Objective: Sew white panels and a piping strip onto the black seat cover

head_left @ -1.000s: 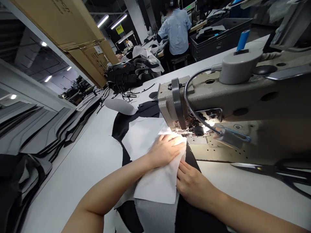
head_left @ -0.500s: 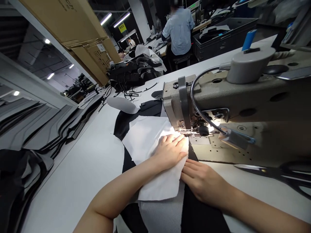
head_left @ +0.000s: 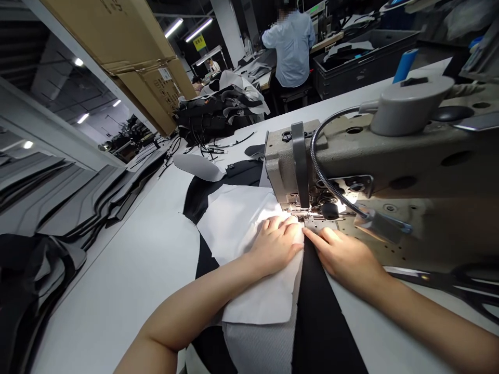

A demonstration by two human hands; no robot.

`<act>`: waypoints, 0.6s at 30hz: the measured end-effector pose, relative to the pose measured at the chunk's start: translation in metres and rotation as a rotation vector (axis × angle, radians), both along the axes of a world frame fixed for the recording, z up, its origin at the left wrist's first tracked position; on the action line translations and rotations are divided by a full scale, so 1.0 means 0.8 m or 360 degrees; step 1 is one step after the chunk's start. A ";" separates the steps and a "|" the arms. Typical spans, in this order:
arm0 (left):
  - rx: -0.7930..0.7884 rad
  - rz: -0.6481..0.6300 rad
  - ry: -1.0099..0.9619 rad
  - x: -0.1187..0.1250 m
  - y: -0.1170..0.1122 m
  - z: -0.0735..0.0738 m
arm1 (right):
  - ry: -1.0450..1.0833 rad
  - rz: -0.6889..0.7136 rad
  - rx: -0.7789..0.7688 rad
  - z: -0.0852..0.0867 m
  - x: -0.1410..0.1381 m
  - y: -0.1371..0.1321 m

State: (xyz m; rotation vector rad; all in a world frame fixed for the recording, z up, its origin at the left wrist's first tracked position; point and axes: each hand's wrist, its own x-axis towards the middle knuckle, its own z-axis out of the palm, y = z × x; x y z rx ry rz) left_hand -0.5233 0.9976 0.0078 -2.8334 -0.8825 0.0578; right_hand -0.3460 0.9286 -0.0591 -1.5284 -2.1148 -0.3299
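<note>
My left hand [head_left: 277, 244] lies flat with fingers outstretched on a white fabric piece [head_left: 241, 221], its fingertips just in front of the lit needle area of the sewing machine [head_left: 296, 169]. My right hand [head_left: 345, 254] reaches in from the right, index finger stretched to the white piece's right edge near the needle, the other fingers bent. No object shows in it. Beneath the white piece lie a grey ribbed fabric [head_left: 261, 345] and black fabric [head_left: 317, 317]. The machine's head hides the far part of the layers.
Black-handled scissors [head_left: 440, 283] lie right of my right forearm. Stacked fabric pieces [head_left: 78, 200] line the left side. A dark fabric pile [head_left: 218, 111] and cardboard boxes [head_left: 117, 47] stand behind. A person in light blue [head_left: 292, 49] sits farther back, beside a grey crate [head_left: 362, 62].
My right hand has moved forward from the white piece's lower right edge to near the needle, its index finger now extended. The left hand stays in place on the fabric.
</note>
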 end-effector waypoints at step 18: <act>-0.0721 0.0493 0.0482 0.026 -0.033 0.038 | 0.0232 0.0997 0.0169 0.012 -0.034 -0.062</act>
